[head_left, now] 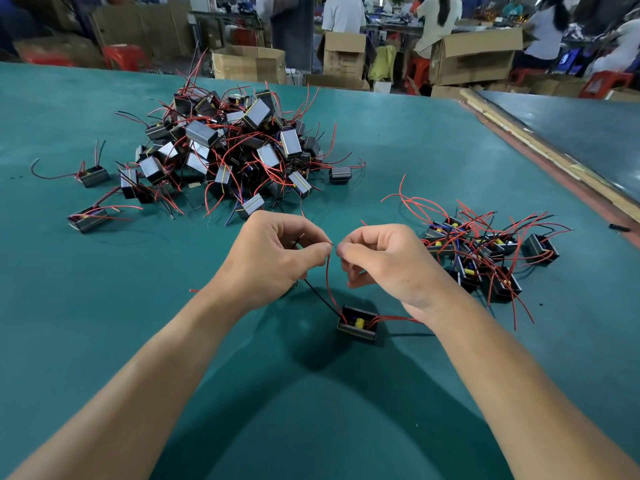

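Above the box (357,323), at twelve o'clock, left hand (273,252) and right hand (384,261) pinch the red wire (327,284) in narrow grips; tugging could fray it.

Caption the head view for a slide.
Left hand and right hand pinch wires of a black module on the green table; large module pile behind.

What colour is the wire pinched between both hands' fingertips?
Red; the wire shows best in the head view.
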